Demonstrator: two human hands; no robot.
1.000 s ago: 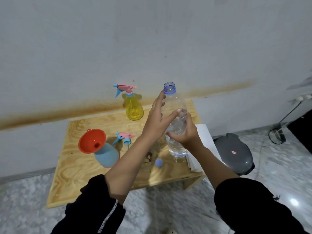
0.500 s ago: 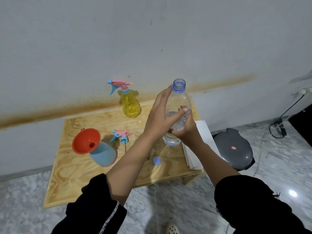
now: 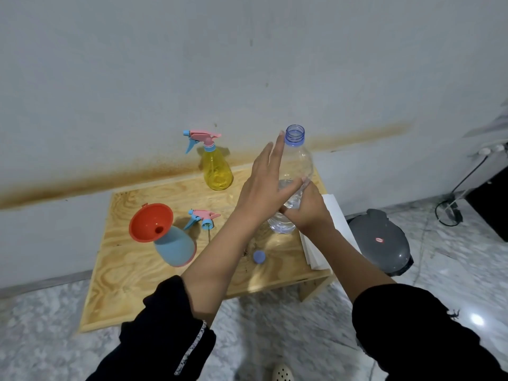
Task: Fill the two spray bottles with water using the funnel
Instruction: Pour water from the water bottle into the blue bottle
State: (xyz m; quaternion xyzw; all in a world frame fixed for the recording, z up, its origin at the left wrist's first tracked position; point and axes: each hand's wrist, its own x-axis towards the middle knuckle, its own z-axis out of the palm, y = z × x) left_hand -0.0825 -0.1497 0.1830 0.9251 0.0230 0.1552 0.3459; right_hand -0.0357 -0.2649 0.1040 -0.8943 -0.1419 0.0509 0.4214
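Note:
A clear uncapped water bottle (image 3: 298,158) with water in its lower part is held off the wooden table (image 3: 132,259). My right hand (image 3: 309,209) grips its lower body. My left hand (image 3: 265,182) rests against its left side, fingers stretched up and thumb across the front. A blue spray bottle (image 3: 176,247) stands at the table's left with an orange funnel (image 3: 151,222) in its neck. Its pink and blue trigger head (image 3: 203,215) lies beside it. A yellow spray bottle (image 3: 217,169) with its trigger head on stands at the back by the wall.
The blue bottle cap (image 3: 259,256) lies on the table near the front. White folded paper (image 3: 327,229) sits on the table's right edge. A grey lidded bin (image 3: 380,240) stands on the marble floor to the right. A black cable (image 3: 450,210) runs along the wall at far right.
The water bottle has been lifted off the table and risen a little, both hands going up with it. The other objects have stayed in place.

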